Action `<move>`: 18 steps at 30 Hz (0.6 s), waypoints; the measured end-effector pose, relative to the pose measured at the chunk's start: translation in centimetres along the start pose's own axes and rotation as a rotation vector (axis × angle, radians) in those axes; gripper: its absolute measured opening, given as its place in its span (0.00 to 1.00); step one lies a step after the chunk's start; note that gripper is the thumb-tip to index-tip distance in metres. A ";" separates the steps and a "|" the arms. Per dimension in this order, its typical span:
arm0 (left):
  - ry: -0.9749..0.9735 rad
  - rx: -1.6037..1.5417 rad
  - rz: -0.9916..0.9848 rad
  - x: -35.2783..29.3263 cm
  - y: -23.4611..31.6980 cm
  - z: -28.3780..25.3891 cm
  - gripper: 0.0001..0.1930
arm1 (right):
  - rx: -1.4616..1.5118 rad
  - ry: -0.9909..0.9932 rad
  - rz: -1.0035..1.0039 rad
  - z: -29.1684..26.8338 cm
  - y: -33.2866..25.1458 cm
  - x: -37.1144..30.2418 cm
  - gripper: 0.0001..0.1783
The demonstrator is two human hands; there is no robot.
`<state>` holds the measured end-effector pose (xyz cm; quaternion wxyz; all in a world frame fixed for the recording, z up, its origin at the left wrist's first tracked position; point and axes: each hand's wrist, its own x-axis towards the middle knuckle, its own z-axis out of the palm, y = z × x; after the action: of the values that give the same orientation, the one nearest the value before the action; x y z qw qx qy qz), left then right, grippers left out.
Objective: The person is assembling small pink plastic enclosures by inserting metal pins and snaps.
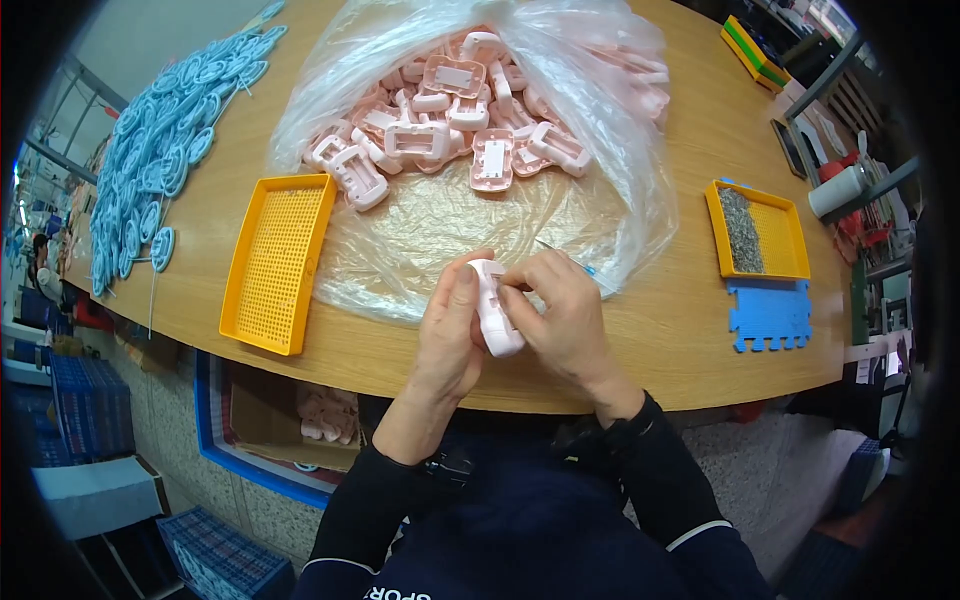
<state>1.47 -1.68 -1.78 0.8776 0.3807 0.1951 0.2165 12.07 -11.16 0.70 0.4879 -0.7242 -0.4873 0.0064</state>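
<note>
My left hand point(446, 335) is closed around a pale pink plastic housing point(497, 317), held on edge above the near side of the table. At the housing's open side are the bent fingers and thumb of my right hand point(560, 315); whatever they pinch is hidden. Behind that hand, a thin dark tip and a blue bit point(589, 270) show against the plastic, too small to name. Beyond both hands, a heap of similar pink housings point(445, 140) lies in a large clear plastic bag point(400, 275), spread open on the table.
An orange perforated tray point(327, 215) stands left of the bag. Blue looped plastic parts point(165, 150) are piled at far left. On the right, a smaller orange tray point(785, 235) holds small grey metal pieces point(740, 232), beside a blue foam mat point(770, 315). Below the edge sits a carton point(262, 415).
</note>
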 end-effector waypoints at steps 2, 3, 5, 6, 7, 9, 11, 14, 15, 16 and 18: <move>-0.016 -0.071 -0.052 -0.1 0.6 -0.7 0.25 | 0.114 -0.062 0.060 -0.6 0.8 0.0 0.06; -0.037 -0.145 -0.104 -0.1 0.9 -1.0 0.25 | 0.013 -0.025 0.084 -1.2 1.8 0.1 0.08; -0.034 -0.170 -0.109 0.0 1.0 -1.3 0.26 | -0.093 0.015 0.109 -2.8 3.8 0.1 0.10; -0.027 -0.192 -0.116 0.1 1.0 -1.4 0.28 | -0.305 -0.035 0.059 -3.6 5.1 -0.1 0.10; -0.026 -0.190 -0.118 0.0 1.1 -1.4 0.28 | -0.516 -0.087 0.007 -4.0 6.0 -0.3 0.11; -0.009 -0.234 -0.127 0.0 1.2 -1.6 0.28 | -0.544 -0.138 0.002 -3.7 6.7 -0.3 0.10; -0.025 -0.258 -0.133 0.0 1.3 -1.7 0.28 | -0.578 -0.189 0.001 -3.5 7.4 -0.4 0.10; -0.059 -0.303 -0.146 -0.2 1.1 -2.0 0.27 | -0.504 -0.134 0.005 -3.3 7.7 -0.3 0.09; -0.075 -0.322 -0.148 -0.2 1.1 -2.1 0.26 | -0.380 -0.071 0.032 -3.5 6.8 -0.3 0.11; -0.072 -0.321 -0.146 -0.1 1.2 -2.0 0.26 | -0.257 -0.008 0.059 -3.7 5.8 -0.2 0.12; -0.049 -0.301 -0.140 -0.2 1.3 -1.9 0.26 | -0.113 -0.089 0.052 -3.6 2.7 -0.2 0.15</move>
<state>0.07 0.08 -1.97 0.9421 0.2358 0.1649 0.1724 15.62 -13.99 0.58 0.4235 -0.7621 -0.4891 0.0239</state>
